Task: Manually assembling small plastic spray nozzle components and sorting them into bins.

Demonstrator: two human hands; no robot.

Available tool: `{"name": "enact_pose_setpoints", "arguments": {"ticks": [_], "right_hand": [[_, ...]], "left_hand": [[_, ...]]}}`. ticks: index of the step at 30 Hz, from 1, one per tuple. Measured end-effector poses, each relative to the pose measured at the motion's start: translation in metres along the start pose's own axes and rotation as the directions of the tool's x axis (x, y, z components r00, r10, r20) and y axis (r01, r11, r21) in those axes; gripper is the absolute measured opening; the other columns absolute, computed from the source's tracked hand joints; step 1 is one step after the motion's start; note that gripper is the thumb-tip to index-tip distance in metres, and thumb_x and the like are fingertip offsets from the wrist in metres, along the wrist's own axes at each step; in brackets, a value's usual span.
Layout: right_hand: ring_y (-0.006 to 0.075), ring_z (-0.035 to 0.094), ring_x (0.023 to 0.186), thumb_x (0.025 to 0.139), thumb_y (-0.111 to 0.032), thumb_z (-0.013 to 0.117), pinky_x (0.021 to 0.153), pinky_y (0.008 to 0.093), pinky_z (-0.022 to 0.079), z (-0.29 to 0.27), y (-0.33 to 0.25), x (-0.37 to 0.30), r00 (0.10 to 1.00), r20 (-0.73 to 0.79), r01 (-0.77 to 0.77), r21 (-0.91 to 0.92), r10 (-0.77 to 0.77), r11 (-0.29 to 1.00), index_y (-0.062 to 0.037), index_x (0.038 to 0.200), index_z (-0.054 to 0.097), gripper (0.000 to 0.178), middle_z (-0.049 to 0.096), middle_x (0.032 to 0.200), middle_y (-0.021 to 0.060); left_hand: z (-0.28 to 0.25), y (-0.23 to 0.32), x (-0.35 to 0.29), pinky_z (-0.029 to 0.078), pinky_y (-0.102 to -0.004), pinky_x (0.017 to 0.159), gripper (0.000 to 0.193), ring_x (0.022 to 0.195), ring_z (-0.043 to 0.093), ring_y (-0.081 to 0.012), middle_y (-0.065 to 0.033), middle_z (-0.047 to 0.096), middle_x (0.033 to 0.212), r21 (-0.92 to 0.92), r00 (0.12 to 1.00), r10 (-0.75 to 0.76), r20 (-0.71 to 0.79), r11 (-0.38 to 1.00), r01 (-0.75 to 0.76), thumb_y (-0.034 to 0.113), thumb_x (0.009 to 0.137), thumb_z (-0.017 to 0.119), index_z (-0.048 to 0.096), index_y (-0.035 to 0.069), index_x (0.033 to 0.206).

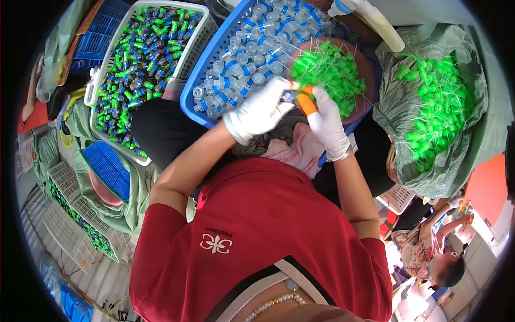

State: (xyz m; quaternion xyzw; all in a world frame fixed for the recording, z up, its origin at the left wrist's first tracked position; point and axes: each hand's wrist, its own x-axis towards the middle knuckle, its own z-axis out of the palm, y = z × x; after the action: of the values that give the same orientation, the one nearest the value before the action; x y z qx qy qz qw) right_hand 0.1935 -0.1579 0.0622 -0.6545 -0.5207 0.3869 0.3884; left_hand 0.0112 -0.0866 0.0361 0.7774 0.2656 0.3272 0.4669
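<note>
In front of my body, my left hand [260,110], in a white glove, has its fingers closed around a small bottle [288,97] with a blue band, mostly hidden by the fingers. My right hand [328,124], also gloved and with orange covers on some fingertips, meets the left at the bottle. Its fingers are pinched together; what lies between them is too small to make out. Just beyond the hands sits a round reddish bowl [365,63] heaped with green caps [327,72] bearing thin clear stems. Clear blue-banded bottles [244,67] fill the blue basket [188,102].
A white basket [92,88] at the left holds dark bottles with green caps [147,61]. At the right, a grey-green sack [394,102] holds more green caps [437,112]. Cloths [292,147] lie on my lap. Another person [424,247] works at the lower right.
</note>
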Motion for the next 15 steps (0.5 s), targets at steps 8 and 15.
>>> {"name": "enact_pose_setpoints", "arguments": {"ticks": [8, 15], "right_hand": [[0.0325, 0.058, 0.09, 0.076, -0.005, 0.064, 0.074, 0.0447, 0.048, -0.041, 0.022, 0.038, 0.936, -0.092, 0.125, -0.815, -0.339, 0.566, -0.0104, 0.107, 0.065, 0.032, 0.059, 0.104, 0.0116], [0.0297, 0.055, 0.096, 0.071, -0.006, 0.064, 0.073, 0.0442, 0.045, -0.043, 0.032, 0.054, 0.939, 0.084, 0.208, -0.911, -0.333, 0.356, -0.0174, 0.103, 0.069, 0.035, 0.057, 0.112, 0.0081]], "left_hand": [[-0.121, -0.051, 0.008, 0.048, -0.0436, 0.076, 0.039, 0.081, 0.058, -0.0324, -0.0118, 0.061, 0.087, 0.857, 0.901, 0.19, -0.39, 0.432, 0.28, 0.007, 0.082, 0.066, 0.056, 0.007, 0.12], [-0.045, -0.091, 0.06, 0.053, -0.0464, 0.077, 0.032, 0.09, 0.063, -0.0375, -0.0197, 0.064, 0.101, 0.737, 0.941, -0.157, -0.301, 0.588, 0.334, 0.031, 0.088, 0.063, 0.061, 0.012, 0.114]]}}
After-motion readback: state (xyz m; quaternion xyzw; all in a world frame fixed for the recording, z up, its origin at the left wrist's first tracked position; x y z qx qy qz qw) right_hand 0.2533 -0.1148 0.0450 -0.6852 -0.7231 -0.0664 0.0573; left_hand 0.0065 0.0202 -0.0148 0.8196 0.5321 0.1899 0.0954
